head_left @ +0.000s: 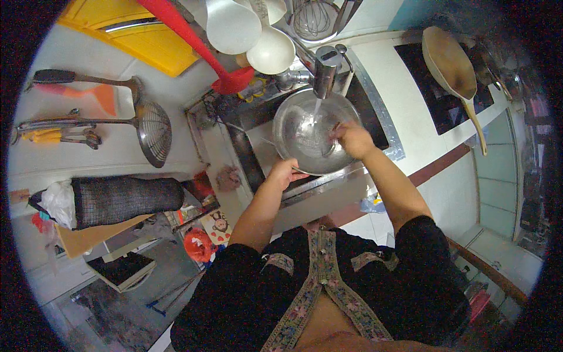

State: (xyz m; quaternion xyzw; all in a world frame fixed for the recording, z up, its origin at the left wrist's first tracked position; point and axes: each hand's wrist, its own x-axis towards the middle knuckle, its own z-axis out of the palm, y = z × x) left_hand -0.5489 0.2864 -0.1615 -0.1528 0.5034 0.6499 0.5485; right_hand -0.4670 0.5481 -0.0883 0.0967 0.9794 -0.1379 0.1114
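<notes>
A round, shiny metal bowl (293,154) is held over the sink (256,151), under a chrome faucet (326,76). A thin stream of water (317,109) runs from the spout into it. My left hand (284,174) grips the bowl's near-left rim, thumb on top and fingers below. Inside the right part of the bowl is my right hand (355,141), its fingers curled together and slightly blurred. Whatever those fingers hold, if anything, cannot be made out.
A light-coloured pan (450,61) sits on the black cooktop (431,100) at right. White ladles (271,50) and a red ladle (234,80) hang beyond the sink's left corner. A skimmer (155,135) and other utensils hang on the left wall, above a black mesh bag (129,200).
</notes>
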